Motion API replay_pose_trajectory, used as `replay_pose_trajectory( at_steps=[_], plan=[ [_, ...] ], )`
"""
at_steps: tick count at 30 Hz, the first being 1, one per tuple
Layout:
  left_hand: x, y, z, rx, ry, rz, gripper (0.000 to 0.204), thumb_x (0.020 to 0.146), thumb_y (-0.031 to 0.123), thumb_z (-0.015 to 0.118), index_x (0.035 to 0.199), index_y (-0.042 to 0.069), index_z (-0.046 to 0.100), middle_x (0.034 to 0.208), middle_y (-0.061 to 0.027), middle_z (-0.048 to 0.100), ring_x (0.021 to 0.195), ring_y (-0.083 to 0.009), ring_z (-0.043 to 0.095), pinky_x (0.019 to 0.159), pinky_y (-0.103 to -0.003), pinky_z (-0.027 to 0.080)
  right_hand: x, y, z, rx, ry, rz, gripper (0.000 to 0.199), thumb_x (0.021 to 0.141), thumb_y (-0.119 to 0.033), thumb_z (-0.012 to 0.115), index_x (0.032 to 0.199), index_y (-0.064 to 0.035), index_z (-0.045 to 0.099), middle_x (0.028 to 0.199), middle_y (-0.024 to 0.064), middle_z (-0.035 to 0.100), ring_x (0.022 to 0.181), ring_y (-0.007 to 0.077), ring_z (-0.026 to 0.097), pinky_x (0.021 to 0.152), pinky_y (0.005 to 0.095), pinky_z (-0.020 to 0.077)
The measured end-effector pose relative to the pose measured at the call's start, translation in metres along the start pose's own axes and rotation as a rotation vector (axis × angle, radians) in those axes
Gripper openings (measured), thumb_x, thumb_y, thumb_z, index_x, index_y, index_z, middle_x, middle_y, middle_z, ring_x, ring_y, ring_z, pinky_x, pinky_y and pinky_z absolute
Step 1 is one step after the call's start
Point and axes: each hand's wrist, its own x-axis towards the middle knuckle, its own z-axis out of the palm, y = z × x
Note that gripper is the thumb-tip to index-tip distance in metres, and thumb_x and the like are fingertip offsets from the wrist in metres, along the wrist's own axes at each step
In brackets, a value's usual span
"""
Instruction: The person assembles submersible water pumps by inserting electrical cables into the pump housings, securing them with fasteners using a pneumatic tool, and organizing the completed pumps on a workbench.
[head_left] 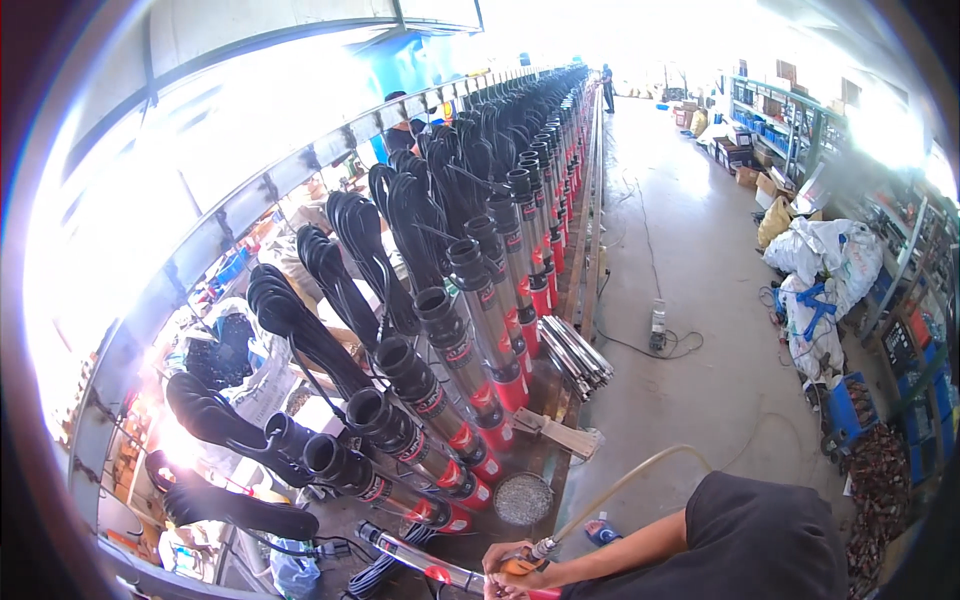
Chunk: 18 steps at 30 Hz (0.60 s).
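My right hand (pixel 512 560) is at the lower edge, its fingers wrapped round an orange hand tool (pixel 520 566). A metal fitting joins the tool to a pale yellow hose (pixel 630 463), which curves off to the right. Against my right hand is the end of a silver tubular pump (pixel 405 551) with a red band, lying tilted beside the upright row. Where the tool meets the pump is hidden. Fingers just below, cut by the lower edge, look like my left hand (pixel 503 591); their grip cannot be made out.
Upright pumps (pixel 430 390) with black tops, red bases and coiled black cables (pixel 350 235) line the long bench. A round dish of small metal parts (pixel 523 498), pale flat strips (pixel 570 436) and a bundle of silver rods (pixel 577 358) lie nearby. White sacks (pixel 825 255) and shelves stand right.
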Motion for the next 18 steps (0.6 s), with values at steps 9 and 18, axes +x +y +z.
replay_pose_trajectory(
  at_steps=[9,18],
  plan=[
    [0.003,-0.001,0.005,0.016,-0.017,0.022,0.028,0.104,0.023,0.047,0.113,0.003,0.064,0.100,-0.0064,0.070,0.092,-0.0186,0.067,0.078,-0.030,0.055,0.005,-0.010,-0.002,-0.108,-0.031,-0.033,0.017,0.087,0.001,0.065,0.104,-0.0012,0.063,0.103,0.0063,0.061,0.096,0.0126,0.061,0.085,0.0274,0.0482],
    [0.017,-0.030,-0.060,-0.275,0.209,-0.061,0.025,0.104,0.030,0.054,0.092,0.010,0.064,0.062,0.0004,0.056,0.051,-0.0139,0.053,0.046,-0.027,0.043,0.005,0.023,-0.003,-0.209,-0.013,0.078,0.009,0.088,-0.001,0.062,0.097,-0.0038,0.059,0.098,0.0094,0.060,0.085,0.0178,0.062,0.080,0.0314,0.0525]
  ],
)
